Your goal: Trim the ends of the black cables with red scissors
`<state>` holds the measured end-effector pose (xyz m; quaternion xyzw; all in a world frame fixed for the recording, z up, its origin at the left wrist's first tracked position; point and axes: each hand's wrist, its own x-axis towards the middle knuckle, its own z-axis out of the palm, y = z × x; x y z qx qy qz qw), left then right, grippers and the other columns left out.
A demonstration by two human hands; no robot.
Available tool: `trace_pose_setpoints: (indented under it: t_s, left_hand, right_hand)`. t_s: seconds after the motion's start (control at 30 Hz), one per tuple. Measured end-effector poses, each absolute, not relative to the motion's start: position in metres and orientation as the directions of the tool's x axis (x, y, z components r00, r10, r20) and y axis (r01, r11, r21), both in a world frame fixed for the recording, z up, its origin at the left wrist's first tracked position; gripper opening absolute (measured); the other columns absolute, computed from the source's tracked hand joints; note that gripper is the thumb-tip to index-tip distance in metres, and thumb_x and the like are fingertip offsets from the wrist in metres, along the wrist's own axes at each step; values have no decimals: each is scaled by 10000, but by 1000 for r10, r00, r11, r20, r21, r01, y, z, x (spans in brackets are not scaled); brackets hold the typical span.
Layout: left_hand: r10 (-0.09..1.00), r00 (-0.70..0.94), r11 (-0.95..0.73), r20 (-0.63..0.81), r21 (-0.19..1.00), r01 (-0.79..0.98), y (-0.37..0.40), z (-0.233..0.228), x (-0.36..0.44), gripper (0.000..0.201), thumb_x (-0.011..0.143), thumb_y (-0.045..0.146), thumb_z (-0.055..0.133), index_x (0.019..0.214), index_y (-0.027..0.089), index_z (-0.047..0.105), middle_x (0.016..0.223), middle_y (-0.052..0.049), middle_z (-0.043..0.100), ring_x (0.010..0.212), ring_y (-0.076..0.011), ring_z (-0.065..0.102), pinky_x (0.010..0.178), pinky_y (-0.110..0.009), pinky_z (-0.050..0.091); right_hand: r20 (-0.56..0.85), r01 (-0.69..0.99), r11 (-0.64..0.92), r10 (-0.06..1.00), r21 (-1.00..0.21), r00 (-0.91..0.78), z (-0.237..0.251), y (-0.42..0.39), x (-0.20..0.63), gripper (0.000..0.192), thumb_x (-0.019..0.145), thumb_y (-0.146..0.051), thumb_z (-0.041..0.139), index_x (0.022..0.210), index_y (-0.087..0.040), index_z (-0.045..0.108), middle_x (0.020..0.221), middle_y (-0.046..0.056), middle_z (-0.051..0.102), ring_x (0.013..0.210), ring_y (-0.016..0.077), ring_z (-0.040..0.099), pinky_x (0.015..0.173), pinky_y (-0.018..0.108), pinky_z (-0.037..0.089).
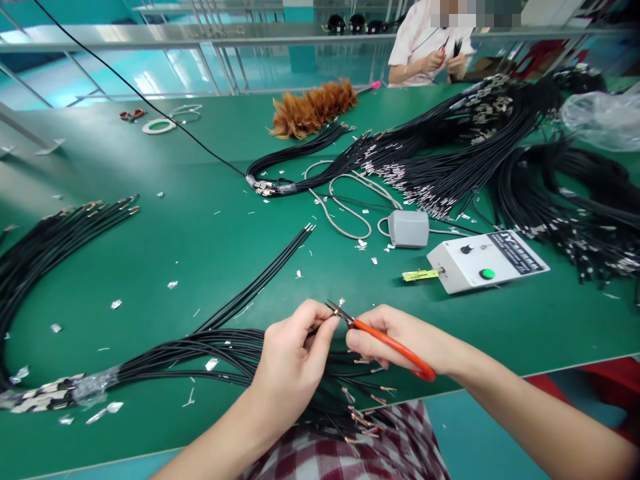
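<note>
Left hand [293, 357] sits over the table's [210, 227] near edge, fingers curled in, thumb and fingertips pinched on a thin cable end [320, 328]; the pinched tip is too small to make out. Right hand [400, 340] just beside it, closed through the orange handles of the scissors [385, 343]. Blade tips point up and left, meeting the cable end at the left fingertips. Whether the blades are parted or closed cannot be told.

Under both hands, a bundle of black cables [210, 350] runs along the near edge, loose ends spilling over it onto a plaid lap; its far end toward the near left corner is wrapped in clear film [93, 385]. A few cables [260, 280] branch off toward the middle of the table.

Silver scraps [116, 304] are scattered across the green surface. White control box [487, 260] with a green button lies toward the right edge, a grey pedal [409, 228] just left of it. More cable heaps fill the far right. Feather duster [313, 108] near the far edge. Another person's hands [443, 61] work beyond the far edge.
</note>
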<state>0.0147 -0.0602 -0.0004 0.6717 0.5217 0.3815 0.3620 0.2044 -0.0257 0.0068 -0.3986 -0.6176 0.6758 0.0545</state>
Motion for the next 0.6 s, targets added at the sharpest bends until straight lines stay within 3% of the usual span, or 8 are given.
trace_pose_setpoints:
  t_s: [0.23,0.37,0.47,0.6]
  left_hand:
    - [969,185,-231,165,869,437,-61,-1,16,100,903,137,536,829,182,585,708,30,665,591,-79,605,568,-151,450]
    - [973,174,-212,149,874,437,-61,-4,16,98,900,158,532,820,180,584,695,24,652,585,-89,592,561,-163,443]
    - [990,98,-136,106,911,389,-59,-2,15,130,899,200,524,780,180,572,615,40,578,517,-84,520,494,-169,398]
    - [999,38,24,-35,965,262,-54,8,13,170,906,268,514,770,178,560,533,63,489,481,-83,445,465,-174,353]
  right_hand:
    - [-481,422,-240,550,-874,-682,7,-24,207,460,872,-542,536,613,-199,371,616,-43,384,547,98,372,506,228,309]
    - [-484,458,-210,598,-864,-639,4,-25,204,501,848,-570,558,595,-202,330,586,-60,292,525,89,284,482,230,240]
    - [-484,534,-164,689,-829,-540,-7,-29,206,523,813,-584,600,589,-202,320,588,-66,250,531,86,222,480,239,186]
    - [-523,559,-211,700,-802,-486,-15,-34,217,497,831,-539,599,595,-203,319,568,-73,250,523,85,215,474,244,169]
